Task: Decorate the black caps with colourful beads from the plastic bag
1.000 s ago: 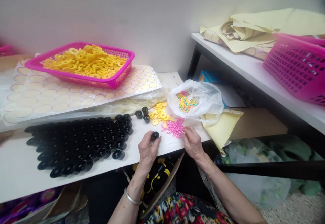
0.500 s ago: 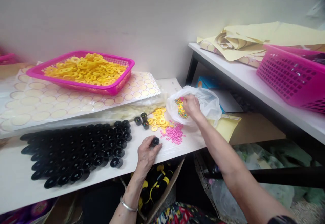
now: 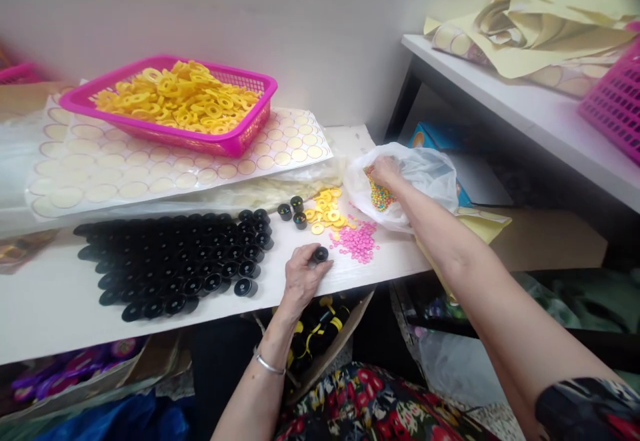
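My left hand point(image 3: 303, 274) rests on the table with thumb and fingers around a small black cap point(image 3: 321, 254), its hollow side up. My right hand point(image 3: 385, 171) reaches into a white plastic bag point(image 3: 430, 168) with multicoloured beads point(image 3: 383, 198) inside. Its fingers are curled down at the beads, and what they hold is hidden. Between the hands lie a pile of pink beads point(image 3: 357, 241) and some yellow rings point(image 3: 327, 211). Beside the rings stand three black caps point(image 3: 299, 220) with coloured bits inside. Many more black caps point(image 3: 200, 261) stand in rows to the left.
A pink basket point(image 3: 235, 144) full of yellow rings sits on sheets of round stickers point(image 3: 200, 178) at the back. To the right, a raised white shelf point(image 3: 525, 111) carries yellow paper and another pink basket point(image 3: 615, 101). Below the table edge is a box of black-and-yellow items point(image 3: 320, 334).
The whole view has shifted. My right hand sits lower among the beads, and a pink bit seen at its fingers before is now hidden. My left hand keeps the cap in place.
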`<state>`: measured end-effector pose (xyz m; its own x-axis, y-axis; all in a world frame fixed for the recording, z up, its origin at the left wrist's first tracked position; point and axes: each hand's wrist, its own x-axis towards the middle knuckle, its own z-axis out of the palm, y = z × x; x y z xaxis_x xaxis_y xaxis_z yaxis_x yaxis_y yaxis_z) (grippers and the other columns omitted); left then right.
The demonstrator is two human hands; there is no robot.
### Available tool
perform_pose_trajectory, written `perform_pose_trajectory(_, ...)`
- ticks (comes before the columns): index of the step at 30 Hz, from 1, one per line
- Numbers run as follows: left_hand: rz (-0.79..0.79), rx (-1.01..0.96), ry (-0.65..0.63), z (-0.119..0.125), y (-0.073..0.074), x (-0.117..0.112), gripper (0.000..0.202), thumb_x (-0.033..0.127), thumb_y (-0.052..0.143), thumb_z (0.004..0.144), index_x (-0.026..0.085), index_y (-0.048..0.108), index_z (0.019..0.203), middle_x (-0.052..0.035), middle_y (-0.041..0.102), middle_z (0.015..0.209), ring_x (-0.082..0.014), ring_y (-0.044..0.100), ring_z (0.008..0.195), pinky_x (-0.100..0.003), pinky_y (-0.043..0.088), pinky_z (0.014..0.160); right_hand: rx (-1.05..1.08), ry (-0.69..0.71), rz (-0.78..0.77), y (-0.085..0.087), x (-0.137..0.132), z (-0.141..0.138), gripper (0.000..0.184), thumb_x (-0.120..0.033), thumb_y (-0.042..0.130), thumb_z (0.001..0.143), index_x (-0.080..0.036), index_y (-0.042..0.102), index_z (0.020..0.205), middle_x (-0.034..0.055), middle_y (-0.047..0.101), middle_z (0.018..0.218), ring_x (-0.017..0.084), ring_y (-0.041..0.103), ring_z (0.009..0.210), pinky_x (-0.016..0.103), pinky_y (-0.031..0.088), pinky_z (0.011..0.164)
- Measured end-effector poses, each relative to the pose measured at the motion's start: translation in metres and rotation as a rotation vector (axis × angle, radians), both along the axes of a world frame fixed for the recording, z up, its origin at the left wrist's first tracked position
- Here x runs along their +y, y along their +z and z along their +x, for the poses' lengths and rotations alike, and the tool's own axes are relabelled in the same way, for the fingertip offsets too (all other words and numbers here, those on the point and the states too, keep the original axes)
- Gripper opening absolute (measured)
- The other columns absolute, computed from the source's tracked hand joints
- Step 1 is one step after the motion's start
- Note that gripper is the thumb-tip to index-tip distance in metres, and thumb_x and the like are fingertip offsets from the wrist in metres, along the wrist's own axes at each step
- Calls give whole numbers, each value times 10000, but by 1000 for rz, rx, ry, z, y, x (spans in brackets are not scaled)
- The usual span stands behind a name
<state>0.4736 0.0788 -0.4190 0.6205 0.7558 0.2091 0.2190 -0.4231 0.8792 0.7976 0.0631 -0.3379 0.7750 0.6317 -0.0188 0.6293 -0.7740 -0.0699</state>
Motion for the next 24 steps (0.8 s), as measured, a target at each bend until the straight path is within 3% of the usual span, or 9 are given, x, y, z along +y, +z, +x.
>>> perform_pose_trajectory(8,-4,-15,-15,-2,2,0,325,326,740,633,212,680,932,-27,662,879,-177,607,824,-319,509,760,-27,49,40,2,-18,5,334,-101,417,839,-76,604,1115,184,617,1110,271,555,1054,331,425,859)
perform_pose_trajectory(12,-8,-20,-15,-2,1,1,320,342,730,642,212,682,930,-35,661,904,-191,612,853,-327,509,774,14,105,5,9,-27,8,269,-132,502,802,-98,672,1008,163,651,1034,262,577,1004,300,432,827)
perform_pose_trajectory(16,-41,-14,-20,-3,2,2,341,344,737,632,209,683,941,-40,659,914,-195,610,880,-332,501,808,118,204,39,7,-18,7,168,-111,614,680,-105,708,820,146,678,881,275,592,930,290,430,786)
perform_pose_trajectory(20,-75,-27,-10,-4,2,2,343,346,741,623,206,691,932,-42,654,912,-195,603,880,-326,497,806,289,279,186,-2,-12,3,66,-114,598,602,-132,655,631,64,640,674,221,582,735,269,418,680)
perform_pose_trajectory(24,-170,-75,32,-2,4,2,370,326,767,573,191,699,910,-33,655,871,-184,598,823,-311,496,776,449,300,464,-8,-26,3,93,-195,585,583,-140,597,657,7,571,621,156,519,625,250,395,594)
